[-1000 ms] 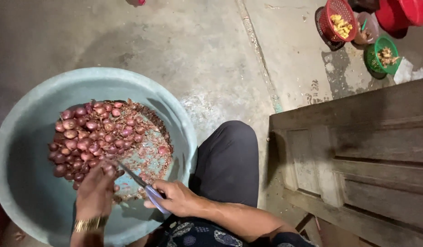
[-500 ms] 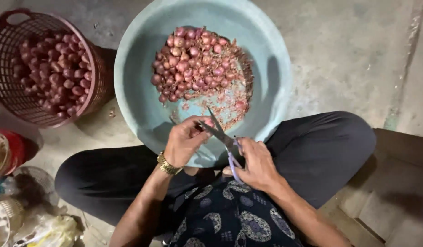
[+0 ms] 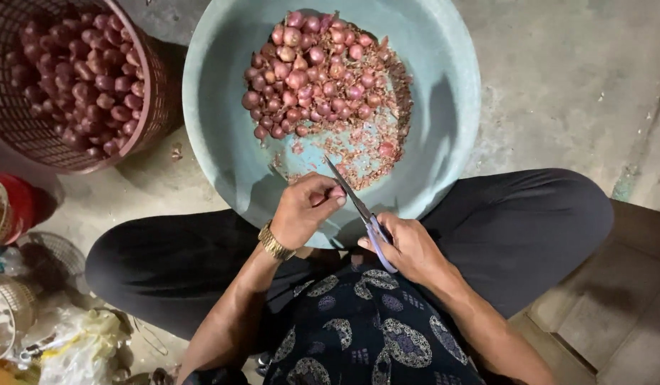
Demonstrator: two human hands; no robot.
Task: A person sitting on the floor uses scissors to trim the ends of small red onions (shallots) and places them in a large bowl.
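Observation:
My left hand (image 3: 301, 210), with a gold watch on the wrist, pinches a small shallot (image 3: 336, 192) over the near rim of a large pale blue basin (image 3: 216, 128). My right hand (image 3: 408, 246) grips the purple handle of a knife (image 3: 358, 207), whose thin blade points up and left and meets the shallot. A heap of red shallots (image 3: 312, 71) fills the far part of the basin, with loose skins (image 3: 358, 153) scattered beside it.
A dark red plastic basket (image 3: 155, 93) full of shallots stands at the upper left. My crossed legs in black trousers (image 3: 529, 228) frame the basin. Bags and small containers (image 3: 30, 321) crowd the lower left. Wooden boards (image 3: 622, 299) lie at the lower right.
The view has swung from the right side of the basin to straight above it, bringing the red basket into sight. Both hands stay together at the near rim, knife against a shallot.

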